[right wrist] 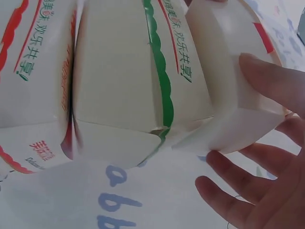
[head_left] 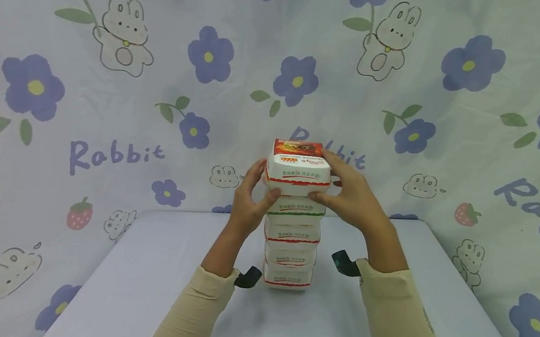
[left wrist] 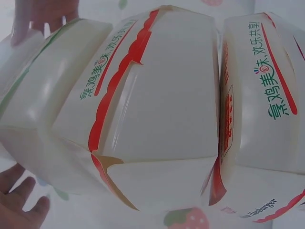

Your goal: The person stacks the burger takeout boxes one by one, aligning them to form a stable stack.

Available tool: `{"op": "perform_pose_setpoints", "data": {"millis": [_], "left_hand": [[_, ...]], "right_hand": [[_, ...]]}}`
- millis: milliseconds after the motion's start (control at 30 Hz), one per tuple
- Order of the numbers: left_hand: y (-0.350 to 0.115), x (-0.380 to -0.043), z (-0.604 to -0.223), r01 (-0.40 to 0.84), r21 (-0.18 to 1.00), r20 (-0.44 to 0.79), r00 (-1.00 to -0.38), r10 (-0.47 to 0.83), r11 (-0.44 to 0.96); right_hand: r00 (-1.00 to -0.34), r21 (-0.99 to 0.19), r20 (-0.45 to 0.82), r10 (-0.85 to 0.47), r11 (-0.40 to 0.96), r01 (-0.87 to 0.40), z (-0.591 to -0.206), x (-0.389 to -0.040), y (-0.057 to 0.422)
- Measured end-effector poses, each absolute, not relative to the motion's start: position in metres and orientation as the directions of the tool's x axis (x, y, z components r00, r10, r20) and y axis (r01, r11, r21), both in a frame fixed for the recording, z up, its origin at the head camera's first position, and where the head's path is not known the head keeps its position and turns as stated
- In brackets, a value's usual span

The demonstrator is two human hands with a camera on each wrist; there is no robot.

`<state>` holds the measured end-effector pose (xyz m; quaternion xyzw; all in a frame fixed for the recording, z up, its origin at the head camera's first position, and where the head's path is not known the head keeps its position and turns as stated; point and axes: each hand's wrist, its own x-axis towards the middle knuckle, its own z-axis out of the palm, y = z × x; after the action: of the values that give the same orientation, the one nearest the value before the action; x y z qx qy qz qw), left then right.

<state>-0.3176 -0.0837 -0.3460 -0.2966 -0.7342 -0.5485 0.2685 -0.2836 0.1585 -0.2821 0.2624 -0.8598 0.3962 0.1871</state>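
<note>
A white burger box (head_left: 298, 173) with a red-printed lid sits at the top of a column of similar boxes. Its near left corner is gripped by my left hand (head_left: 249, 203), thumb across the front and fingers along the side. On the opposite side my right hand (head_left: 351, 193) holds the same box, thumb at the lower front edge. In the right wrist view that thumb (right wrist: 267, 76) presses the box wall (right wrist: 228, 95). Beneath is a box with a green scalloped edge (head_left: 297, 207). Several more boxes (head_left: 289, 253) with red edges stand below it. The boxes' far sides are hidden.
The column stands on a white-covered table (head_left: 174, 270). Behind it hangs a pale cloth (head_left: 234, 129) printed with flowers and rabbits. A dark wrist camera mount (head_left: 248, 278) juts near the column's base on the left, another (head_left: 345, 264) on the right.
</note>
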Motion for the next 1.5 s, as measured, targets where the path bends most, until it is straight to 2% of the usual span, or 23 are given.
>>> {"op": "perform_pose_setpoints", "data": {"millis": [267,567,900,1500], "left_hand": [[-0.082,-0.321,-0.347,0.748,0.632,0.730,-0.662,0.169,0.201],[-0.084,-0.323,-0.349,0.733,0.646,0.713,-0.679,0.174,0.214],[-0.084,-0.322,-0.353,0.704,0.670,0.685,-0.709,0.170,0.236],[-0.086,-0.323,-0.357,0.704,0.667,0.686,-0.708,0.165,0.245]], "right_hand": [[-0.781,-0.585,0.569,-0.257,0.541,-0.604,-0.290,-0.283,0.157],[-0.770,-0.577,0.586,-0.252,0.537,-0.616,-0.297,-0.284,0.156],[-0.780,-0.574,0.568,-0.261,0.554,-0.603,-0.298,-0.284,0.156],[-0.791,-0.586,0.554,-0.261,0.552,-0.593,-0.301,-0.285,0.158]]}}
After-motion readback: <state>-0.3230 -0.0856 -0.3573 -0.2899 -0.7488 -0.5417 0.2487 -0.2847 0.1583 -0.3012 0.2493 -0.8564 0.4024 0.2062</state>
